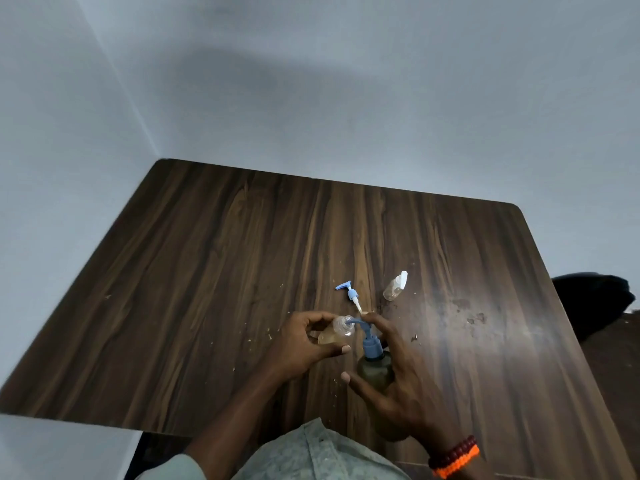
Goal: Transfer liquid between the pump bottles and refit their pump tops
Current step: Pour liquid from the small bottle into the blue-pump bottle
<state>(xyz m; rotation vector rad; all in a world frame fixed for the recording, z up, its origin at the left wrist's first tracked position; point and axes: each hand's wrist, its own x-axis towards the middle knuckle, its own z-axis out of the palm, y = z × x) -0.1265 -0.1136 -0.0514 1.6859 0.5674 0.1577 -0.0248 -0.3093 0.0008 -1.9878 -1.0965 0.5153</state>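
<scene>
A dark wood-grain counter fills the middle, its far corners rounded. Pale crumbs lie scattered near its centre, and dried stains mark the glossy patch toward 3 o'clock. Blue-grey walls rise behind, meeting in a corner at 10 o'clock. A dark chair stands off the counter's edge at 3 o'clock. At 5 o'clock sit a red bead bracelet and an orange band, touching. Grey patterned cloth shows at 6 o'clock.

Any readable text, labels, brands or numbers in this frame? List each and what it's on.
None readable.
Small clear bottle in the left hand: no label visible.
Dark pump bottle with blue pump top in the right hand: none visible.
Clear bottle with white cap on the wooden table: none visible.
</scene>
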